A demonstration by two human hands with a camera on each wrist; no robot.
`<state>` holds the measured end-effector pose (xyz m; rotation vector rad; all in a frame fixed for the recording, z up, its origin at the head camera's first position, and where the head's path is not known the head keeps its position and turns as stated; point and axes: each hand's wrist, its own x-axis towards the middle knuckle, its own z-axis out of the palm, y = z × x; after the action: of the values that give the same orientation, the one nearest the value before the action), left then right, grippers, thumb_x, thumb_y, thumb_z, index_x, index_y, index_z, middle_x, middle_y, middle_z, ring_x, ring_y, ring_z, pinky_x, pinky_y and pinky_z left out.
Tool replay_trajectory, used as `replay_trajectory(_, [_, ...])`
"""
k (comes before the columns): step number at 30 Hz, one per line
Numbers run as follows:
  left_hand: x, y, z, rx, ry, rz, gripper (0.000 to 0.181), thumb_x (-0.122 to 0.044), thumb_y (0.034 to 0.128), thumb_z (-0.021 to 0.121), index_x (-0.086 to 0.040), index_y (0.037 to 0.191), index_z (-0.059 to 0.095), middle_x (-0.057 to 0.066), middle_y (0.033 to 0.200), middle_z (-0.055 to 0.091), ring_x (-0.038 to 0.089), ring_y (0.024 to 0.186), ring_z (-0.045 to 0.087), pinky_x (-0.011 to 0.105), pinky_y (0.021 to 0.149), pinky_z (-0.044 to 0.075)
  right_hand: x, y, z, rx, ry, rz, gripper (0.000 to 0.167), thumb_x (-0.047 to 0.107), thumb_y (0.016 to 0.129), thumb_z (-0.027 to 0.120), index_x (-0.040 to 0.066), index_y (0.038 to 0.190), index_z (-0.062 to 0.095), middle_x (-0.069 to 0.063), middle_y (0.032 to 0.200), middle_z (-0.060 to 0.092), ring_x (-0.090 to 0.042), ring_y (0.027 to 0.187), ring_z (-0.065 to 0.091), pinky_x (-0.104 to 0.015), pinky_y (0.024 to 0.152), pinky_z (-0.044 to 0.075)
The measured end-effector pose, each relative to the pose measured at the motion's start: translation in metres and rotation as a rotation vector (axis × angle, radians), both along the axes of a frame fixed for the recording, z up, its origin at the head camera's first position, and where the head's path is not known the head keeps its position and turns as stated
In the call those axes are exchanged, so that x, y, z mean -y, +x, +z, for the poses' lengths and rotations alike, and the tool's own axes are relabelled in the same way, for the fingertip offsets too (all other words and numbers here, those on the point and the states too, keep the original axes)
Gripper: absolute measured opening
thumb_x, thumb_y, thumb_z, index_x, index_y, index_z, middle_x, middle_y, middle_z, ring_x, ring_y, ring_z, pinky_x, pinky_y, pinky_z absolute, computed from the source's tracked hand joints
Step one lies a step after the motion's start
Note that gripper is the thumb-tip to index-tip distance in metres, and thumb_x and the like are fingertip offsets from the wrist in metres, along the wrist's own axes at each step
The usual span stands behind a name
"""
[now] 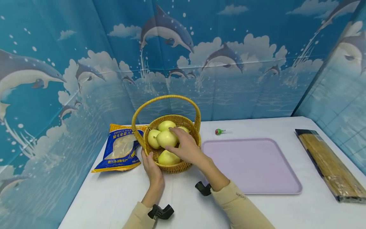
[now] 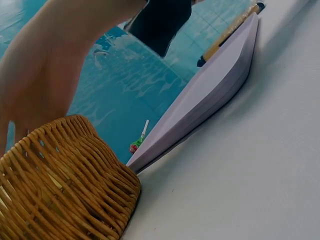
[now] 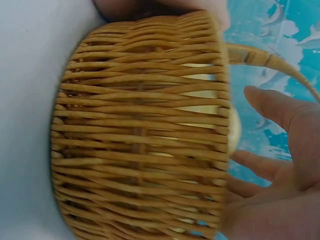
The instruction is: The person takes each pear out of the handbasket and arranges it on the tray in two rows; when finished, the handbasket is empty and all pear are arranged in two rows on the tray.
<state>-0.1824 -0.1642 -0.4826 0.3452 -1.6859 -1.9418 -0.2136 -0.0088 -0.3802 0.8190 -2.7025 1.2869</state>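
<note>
A wicker basket [image 1: 171, 168] with a tall handle holds several yellow-green pears [image 1: 168, 157]. My left hand [image 1: 152, 171] lies against the basket's left side, below the foot of the handle. Over the basket, my right hand [image 1: 190, 148] has its thumb and fingers spread at the right side of the top pear [image 1: 166, 139]. In the right wrist view, the right hand [image 3: 285, 165] is beyond the rim of the basket [image 3: 140, 130], its thumb apart from the pear [image 3: 234, 131]. The left wrist view shows the basket [image 2: 75, 180] up close; the left fingers are hidden there.
A blue and yellow pasta bag [image 1: 118, 149] lies left of the basket. To the right are a pale purple tray [image 1: 251, 165], a small lollipop [image 1: 218, 131] behind it and a long brown packet [image 1: 328, 162] at the far right. A dolphin-print curtain [image 1: 243, 89] hangs behind.
</note>
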Motion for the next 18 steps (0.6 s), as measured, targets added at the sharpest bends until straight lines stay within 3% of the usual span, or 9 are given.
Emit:
replay_trajectory(4, [0.001, 0.0, 0.0, -0.004, 0.011, 0.0, 0.055, -0.021, 0.1057, 0.037, -0.021, 0.161, 0.039, -0.003, 0.163, 0.043, 0.016, 0.152, 0.036, 0.041, 0.128, 0.024, 0.009, -0.008, -0.006, -0.032, -0.021, -0.01, 0.072, 0.026, 0.095, 0.08, 0.004, 0.155, 0.049, -0.018, 0.158, 0.051, -0.037, 0.148, 0.046, -0.058, 0.12, 0.038])
replay_trajectory(11, [-0.001, -0.001, 0.001, -0.007, 0.016, 0.006, 0.055, -0.021, 0.1054, 0.037, -0.022, 0.16, 0.041, -0.004, 0.162, 0.045, 0.016, 0.149, 0.04, 0.04, 0.127, 0.027, 0.021, -0.019, -0.01, -0.052, 0.02, -0.04, 0.075, 0.019, 0.088, 0.087, 0.006, 0.153, 0.051, -0.016, 0.151, 0.058, -0.036, 0.139, 0.055, -0.052, 0.113, 0.048])
replay_trajectory(18, [-0.001, -0.001, 0.0, -0.004, 0.005, 0.022, 0.054, -0.02, 0.1053, 0.037, -0.021, 0.159, 0.042, -0.003, 0.161, 0.047, 0.016, 0.148, 0.041, 0.041, 0.126, 0.027, 0.025, -0.021, -0.013, -0.135, 0.019, -0.075, 0.073, 0.015, 0.081, 0.091, 0.005, 0.145, 0.057, -0.016, 0.137, 0.067, -0.035, 0.124, 0.062, -0.05, 0.102, 0.053])
